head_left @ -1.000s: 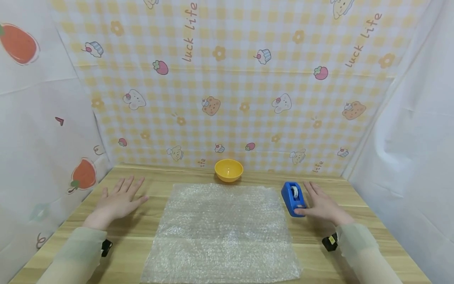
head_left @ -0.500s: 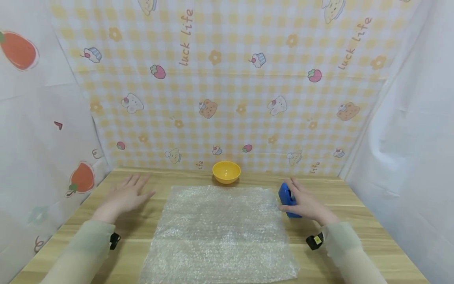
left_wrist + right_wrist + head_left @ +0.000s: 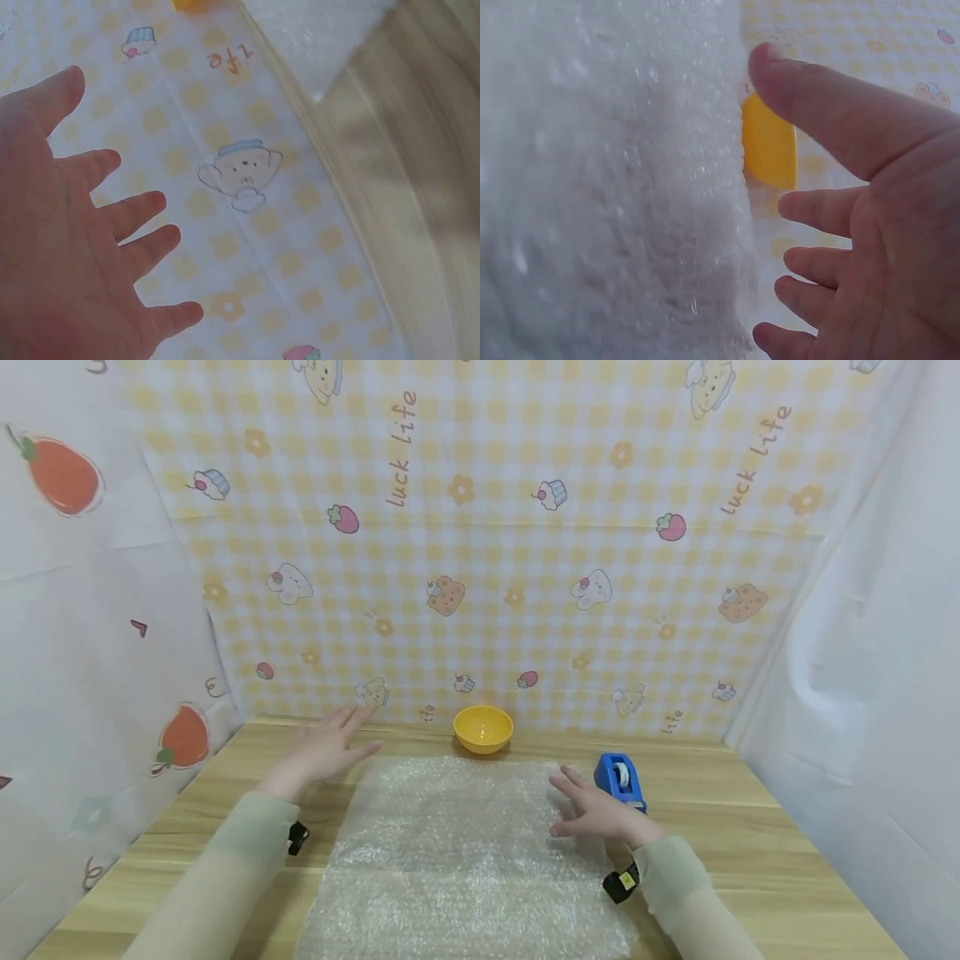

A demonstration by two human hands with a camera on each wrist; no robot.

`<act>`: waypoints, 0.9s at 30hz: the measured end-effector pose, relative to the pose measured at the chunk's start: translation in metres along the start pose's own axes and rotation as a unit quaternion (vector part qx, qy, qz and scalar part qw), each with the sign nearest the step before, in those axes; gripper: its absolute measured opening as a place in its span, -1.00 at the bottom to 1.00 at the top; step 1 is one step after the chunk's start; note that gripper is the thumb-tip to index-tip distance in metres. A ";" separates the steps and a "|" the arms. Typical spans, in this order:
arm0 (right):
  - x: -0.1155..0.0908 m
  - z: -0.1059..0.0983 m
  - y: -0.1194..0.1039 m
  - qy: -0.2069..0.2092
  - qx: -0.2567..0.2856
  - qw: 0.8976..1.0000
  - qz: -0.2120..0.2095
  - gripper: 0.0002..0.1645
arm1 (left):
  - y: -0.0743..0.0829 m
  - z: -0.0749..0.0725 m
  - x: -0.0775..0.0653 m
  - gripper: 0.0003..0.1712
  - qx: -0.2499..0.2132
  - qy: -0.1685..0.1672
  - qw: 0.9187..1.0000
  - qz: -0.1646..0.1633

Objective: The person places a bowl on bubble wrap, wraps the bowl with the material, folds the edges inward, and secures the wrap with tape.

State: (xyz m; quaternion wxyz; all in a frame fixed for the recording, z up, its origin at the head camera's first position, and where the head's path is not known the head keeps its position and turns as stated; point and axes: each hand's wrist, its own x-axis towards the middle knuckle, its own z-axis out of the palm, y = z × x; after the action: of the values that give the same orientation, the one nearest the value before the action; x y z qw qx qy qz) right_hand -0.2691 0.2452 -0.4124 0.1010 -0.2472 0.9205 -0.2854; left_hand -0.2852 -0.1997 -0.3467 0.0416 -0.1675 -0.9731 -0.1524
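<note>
A yellow bowl (image 3: 483, 732) stands at the back of the wooden table, just beyond the sheet of bubble wrap (image 3: 465, 852). My left hand (image 3: 318, 756) is in the air left of the bowl, near the wrap's back left corner, fingers spread and holding nothing. Over the right part of the wrap hovers my right hand (image 3: 596, 814), also empty with fingers apart. In the right wrist view, part of the bowl (image 3: 769, 142) shows past the thumb, beside the wrap's edge. The left wrist view shows the left palm (image 3: 67, 225) and its spread fingers.
To the right of the wrap sits a blue tape dispenser (image 3: 621, 778) with a roll of tape in it, partly behind my right hand. A checked cloth (image 3: 510, 552) hangs behind the table (image 3: 720, 827), with white cloth at both sides.
Both hands have moved inward. The left hand came right toward the bowl; the right hand left the tape dispenser's side, passed across it and came over the bubble wrap.
</note>
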 end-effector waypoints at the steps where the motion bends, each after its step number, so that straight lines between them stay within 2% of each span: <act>1: 0.000 0.001 0.000 -0.002 0.001 1.000 0.001 0.08 | 0.003 0.001 0.003 -0.11 -0.002 0.001 1.000 0.004; 6: -0.001 0.006 -0.001 -0.016 0.003 1.000 0.019 0.12 | 0.020 0.005 0.019 -0.09 -0.019 0.000 1.000 0.021; 12: 0.000 0.012 0.003 -0.028 -0.009 0.999 0.034 0.17 | 0.039 0.015 0.046 -0.11 -0.123 -0.008 0.991 0.042; 17: 0.002 0.013 0.005 -0.028 -0.024 0.999 0.037 0.19 | 0.052 0.025 0.068 -0.15 -0.172 -0.006 0.984 0.053; 19: 0.003 0.013 0.005 -0.031 -0.025 0.998 0.041 0.20 | 0.056 0.029 0.075 -0.16 -0.196 -0.008 0.979 0.051; 23: 0.004 0.014 0.006 -0.037 -0.016 0.998 0.054 0.20 | 0.062 0.039 0.087 -0.18 -0.259 -0.022 0.965 0.035; 27: 0.004 0.015 0.009 -0.037 -0.018 0.997 0.060 0.21 | 0.066 0.052 0.100 -0.17 -0.312 -0.027 0.950 -0.002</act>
State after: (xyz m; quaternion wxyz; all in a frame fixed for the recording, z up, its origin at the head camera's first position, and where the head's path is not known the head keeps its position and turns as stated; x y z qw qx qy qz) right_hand -0.2713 0.2421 -0.4296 0.1476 -0.2037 0.9343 -0.2525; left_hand -0.3584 -0.0931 -0.3641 -0.0398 -0.1740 -0.8780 -0.4442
